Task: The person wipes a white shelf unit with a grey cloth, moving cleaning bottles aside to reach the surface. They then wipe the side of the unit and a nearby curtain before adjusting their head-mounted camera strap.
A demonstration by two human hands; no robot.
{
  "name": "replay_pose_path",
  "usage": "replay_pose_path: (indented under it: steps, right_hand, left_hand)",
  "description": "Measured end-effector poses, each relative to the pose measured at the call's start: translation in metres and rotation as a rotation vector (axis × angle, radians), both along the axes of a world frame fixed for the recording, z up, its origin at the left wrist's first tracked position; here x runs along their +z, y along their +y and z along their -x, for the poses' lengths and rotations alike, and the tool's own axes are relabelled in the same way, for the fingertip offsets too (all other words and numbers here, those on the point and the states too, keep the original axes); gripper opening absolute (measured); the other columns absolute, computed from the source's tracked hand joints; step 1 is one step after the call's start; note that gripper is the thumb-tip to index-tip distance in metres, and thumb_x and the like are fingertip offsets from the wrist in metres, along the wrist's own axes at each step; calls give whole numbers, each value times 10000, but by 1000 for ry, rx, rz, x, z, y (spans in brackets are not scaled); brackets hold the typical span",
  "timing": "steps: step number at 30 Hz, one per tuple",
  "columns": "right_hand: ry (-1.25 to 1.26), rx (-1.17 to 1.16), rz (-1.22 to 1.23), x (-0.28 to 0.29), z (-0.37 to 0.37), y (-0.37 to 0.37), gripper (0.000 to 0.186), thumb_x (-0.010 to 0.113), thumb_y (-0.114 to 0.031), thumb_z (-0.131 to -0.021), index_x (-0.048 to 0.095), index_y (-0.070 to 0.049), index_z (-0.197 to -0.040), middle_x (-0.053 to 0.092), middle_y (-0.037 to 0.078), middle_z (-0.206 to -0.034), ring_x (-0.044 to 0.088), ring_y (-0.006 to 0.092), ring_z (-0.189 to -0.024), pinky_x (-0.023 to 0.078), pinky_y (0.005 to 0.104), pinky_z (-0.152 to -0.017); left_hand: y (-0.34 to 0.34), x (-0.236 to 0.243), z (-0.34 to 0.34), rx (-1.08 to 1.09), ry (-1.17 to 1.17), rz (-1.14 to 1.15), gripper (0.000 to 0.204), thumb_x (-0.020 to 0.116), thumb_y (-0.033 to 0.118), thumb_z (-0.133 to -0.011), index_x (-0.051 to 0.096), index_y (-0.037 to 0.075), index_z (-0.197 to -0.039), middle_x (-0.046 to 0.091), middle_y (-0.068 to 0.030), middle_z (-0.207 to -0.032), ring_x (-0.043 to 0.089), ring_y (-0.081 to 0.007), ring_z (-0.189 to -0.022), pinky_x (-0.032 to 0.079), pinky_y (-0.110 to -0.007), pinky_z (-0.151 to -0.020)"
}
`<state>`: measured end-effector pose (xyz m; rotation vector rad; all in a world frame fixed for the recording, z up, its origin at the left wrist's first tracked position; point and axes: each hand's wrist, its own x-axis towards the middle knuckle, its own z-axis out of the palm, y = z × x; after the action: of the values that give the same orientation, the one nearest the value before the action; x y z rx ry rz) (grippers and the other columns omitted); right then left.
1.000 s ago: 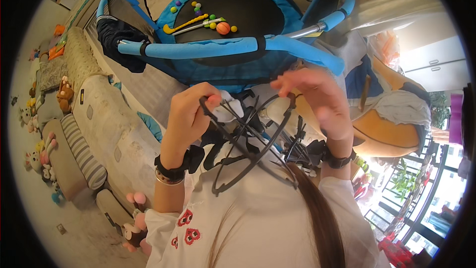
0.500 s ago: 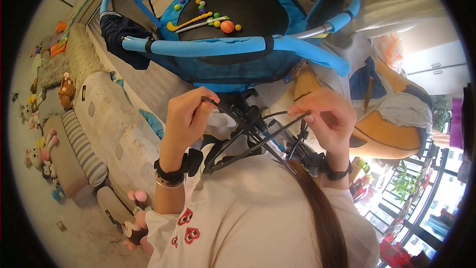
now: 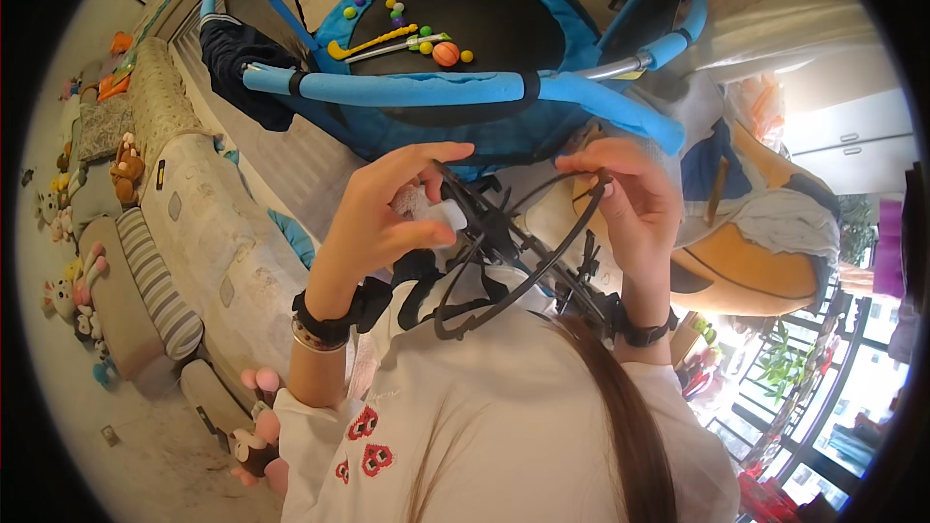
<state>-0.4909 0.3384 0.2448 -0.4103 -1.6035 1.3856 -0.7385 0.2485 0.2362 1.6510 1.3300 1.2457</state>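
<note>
Thin black cable point(image 3: 572, 242) loops in front of my chest, curving low across the white shirt. My right hand point(image 3: 635, 199) pinches a bend of it between thumb and fingers. My left hand point(image 3: 373, 203) is open in a C shape, thumb and index finger well apart. The cable passes close by its fingertips; whether they touch it I cannot tell. A small whitish thing point(image 3: 446, 218) shows in the gap of that hand, its kind unclear. Behind the cables are black jointed parts point(image 3: 494, 223), partly hidden. Both wrists wear black straps.
A small trampoline with a blue padded rail point(image 3: 407, 87) stands ahead, with balls and a yellow stick point(image 3: 373, 42) on its mat. Left is a covered sofa point(image 3: 208, 223) with a striped bolster point(image 3: 160, 281) and plush toys. An orange-and-grey cushioned piece point(image 3: 760, 252) lies right.
My left hand has let go of the cable end and spread its fingers. My right hand has risen slightly, still pinching, and the cable now bows in a rounder loop.
</note>
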Motion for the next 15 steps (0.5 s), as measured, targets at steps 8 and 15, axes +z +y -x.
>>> replay_pose_path:
  steps: [8, 15]
  right_hand:
    - [4, -136, 67, -9, 9, 14, 164, 587, 8, -894, 588, 12, -1057, 615, 115, -1069, 579, 222, -1071, 442, 326, -938]
    - [0, -164, 230, -19, 18, 21, 144, 603, -39, -911, 593, 14, -1044, 643, 113, -1047, 614, 178, -1006, 467, 285, -903]
  left_hand:
    - [8, 3, 1, -109, -13, 110, 1157, 837, 601, -426, 416, 75, -1366, 525, -71, -1188, 487, -113, -803, 379, -215, -622]
    - [4, -9, -11, -63, -120, 139, 1632, 847, 657, -224, 5, 108, -1509, 492, -100, -1230, 406, -129, -642, 394, -242, -601]
